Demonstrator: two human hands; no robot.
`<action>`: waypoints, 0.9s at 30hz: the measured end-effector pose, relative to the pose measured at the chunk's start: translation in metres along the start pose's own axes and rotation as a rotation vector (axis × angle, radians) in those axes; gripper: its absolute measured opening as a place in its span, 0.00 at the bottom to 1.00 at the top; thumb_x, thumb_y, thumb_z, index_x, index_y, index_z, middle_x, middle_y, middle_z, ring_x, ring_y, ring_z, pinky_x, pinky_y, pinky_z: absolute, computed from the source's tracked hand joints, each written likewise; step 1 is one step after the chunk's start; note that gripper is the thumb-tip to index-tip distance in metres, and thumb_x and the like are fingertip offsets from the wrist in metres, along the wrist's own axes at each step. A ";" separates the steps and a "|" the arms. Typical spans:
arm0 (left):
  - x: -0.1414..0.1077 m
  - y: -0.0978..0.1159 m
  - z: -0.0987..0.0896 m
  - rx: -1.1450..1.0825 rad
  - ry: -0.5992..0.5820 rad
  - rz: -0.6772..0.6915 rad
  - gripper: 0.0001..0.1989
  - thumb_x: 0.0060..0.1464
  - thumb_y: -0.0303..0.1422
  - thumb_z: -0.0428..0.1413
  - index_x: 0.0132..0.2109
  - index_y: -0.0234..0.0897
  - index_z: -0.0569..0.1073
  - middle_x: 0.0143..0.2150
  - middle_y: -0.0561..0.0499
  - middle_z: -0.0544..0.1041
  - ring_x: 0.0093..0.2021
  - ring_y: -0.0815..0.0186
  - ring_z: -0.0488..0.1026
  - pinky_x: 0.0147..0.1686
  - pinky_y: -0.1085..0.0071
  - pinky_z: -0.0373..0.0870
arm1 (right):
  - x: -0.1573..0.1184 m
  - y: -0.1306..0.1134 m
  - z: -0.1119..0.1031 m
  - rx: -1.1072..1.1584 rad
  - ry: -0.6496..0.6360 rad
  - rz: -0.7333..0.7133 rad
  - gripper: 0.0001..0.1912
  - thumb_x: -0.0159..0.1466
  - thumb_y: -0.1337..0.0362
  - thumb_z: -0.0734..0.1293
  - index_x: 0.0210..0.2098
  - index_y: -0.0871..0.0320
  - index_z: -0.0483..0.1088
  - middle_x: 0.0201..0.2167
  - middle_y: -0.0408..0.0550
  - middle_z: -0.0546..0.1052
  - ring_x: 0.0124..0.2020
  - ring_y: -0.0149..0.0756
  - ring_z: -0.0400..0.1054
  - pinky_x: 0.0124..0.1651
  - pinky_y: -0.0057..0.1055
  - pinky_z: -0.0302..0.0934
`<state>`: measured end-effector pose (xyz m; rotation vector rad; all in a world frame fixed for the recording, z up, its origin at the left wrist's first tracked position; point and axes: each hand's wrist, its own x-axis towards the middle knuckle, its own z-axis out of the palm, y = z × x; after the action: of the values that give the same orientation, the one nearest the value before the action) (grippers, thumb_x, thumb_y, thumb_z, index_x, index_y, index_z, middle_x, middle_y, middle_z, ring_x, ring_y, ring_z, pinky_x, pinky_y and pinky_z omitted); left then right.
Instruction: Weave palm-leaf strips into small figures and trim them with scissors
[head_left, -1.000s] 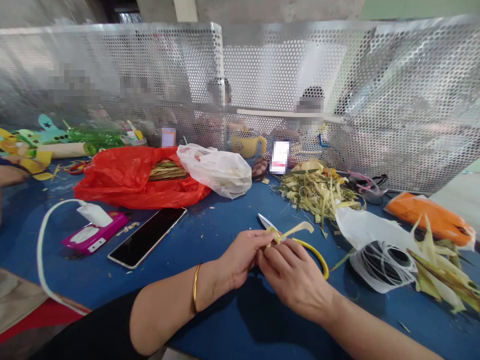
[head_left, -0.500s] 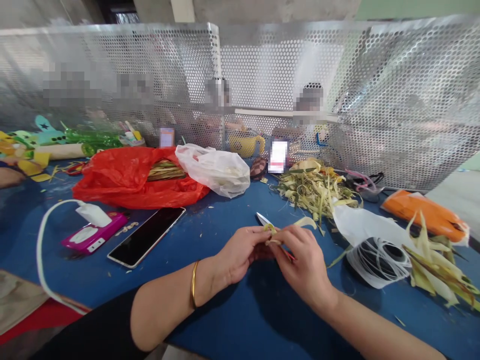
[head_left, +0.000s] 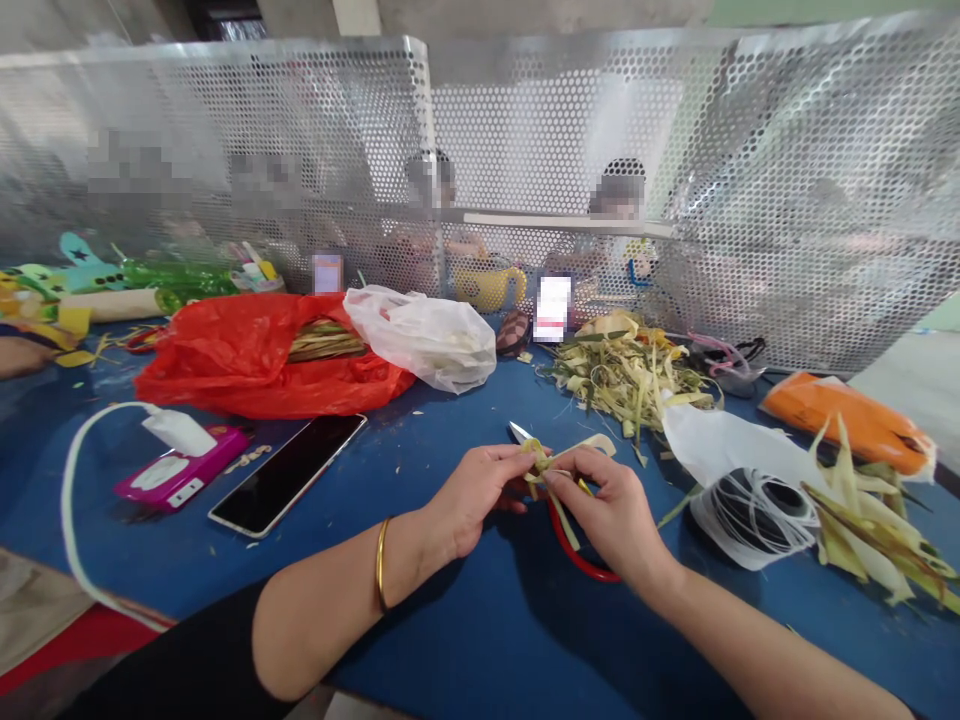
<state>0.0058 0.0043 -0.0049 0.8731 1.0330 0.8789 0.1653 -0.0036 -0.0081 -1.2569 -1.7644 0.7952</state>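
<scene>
- The left hand (head_left: 474, 497), below a gold bangle (head_left: 381, 565), pinched a pale knotted strip (head_left: 539, 462) between its thumb and fingers.
- The right hand (head_left: 616, 502) gripped the same strip, thumb against fingertips, just beside the left hand.
- The strip was held above the tabletop (head_left: 427, 635), between the two hands; one end hung down below the right thumb, and another pale length stuck out past the right fingers.
- Scissors (head_left: 583, 570) lay beneath the hands, a blade tip pointing away and a red handle loop showing; the hands hid the middle.
- To the left of the hands lay a dark-screened phone (head_left: 289, 477), near a magenta power strip (head_left: 182, 470) with a white plug in it.
- Farther back, a red plastic bag (head_left: 214, 360) with dry stalks showing in its opening touched a white plastic bag (head_left: 427, 340).
- To the right stood a spool of white cord (head_left: 754, 522), near loose husks (head_left: 866, 545); a heap of dry strips (head_left: 624, 375) lay behind it, toward the perforated screen (head_left: 555, 130).
</scene>
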 end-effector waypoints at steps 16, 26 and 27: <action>0.000 0.002 0.000 -0.133 -0.041 -0.039 0.10 0.45 0.33 0.64 0.35 0.30 0.79 0.27 0.51 0.74 0.24 0.75 0.67 0.24 0.79 0.60 | 0.000 0.004 -0.004 -0.544 0.122 -0.392 0.10 0.66 0.67 0.60 0.29 0.58 0.69 0.26 0.44 0.72 0.30 0.34 0.67 0.39 0.34 0.55; 0.007 0.000 -0.005 -0.070 0.097 0.003 0.13 0.40 0.34 0.65 0.33 0.30 0.77 0.23 0.54 0.72 0.20 0.76 0.65 0.20 0.79 0.54 | 0.005 0.004 -0.017 -0.806 -0.029 -1.060 0.10 0.66 0.72 0.61 0.44 0.59 0.72 0.41 0.51 0.77 0.47 0.39 0.68 0.57 0.41 0.53; 0.007 -0.001 -0.004 -0.052 0.092 0.008 0.13 0.40 0.34 0.65 0.34 0.30 0.76 0.23 0.54 0.72 0.20 0.76 0.65 0.19 0.79 0.54 | 0.005 0.005 -0.017 -0.818 -0.048 -1.108 0.10 0.66 0.72 0.61 0.42 0.59 0.72 0.39 0.50 0.78 0.47 0.39 0.69 0.57 0.41 0.53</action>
<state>0.0035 0.0109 -0.0087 0.7994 1.0818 0.9562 0.1811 0.0031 -0.0031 -0.4653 -2.4847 -0.5839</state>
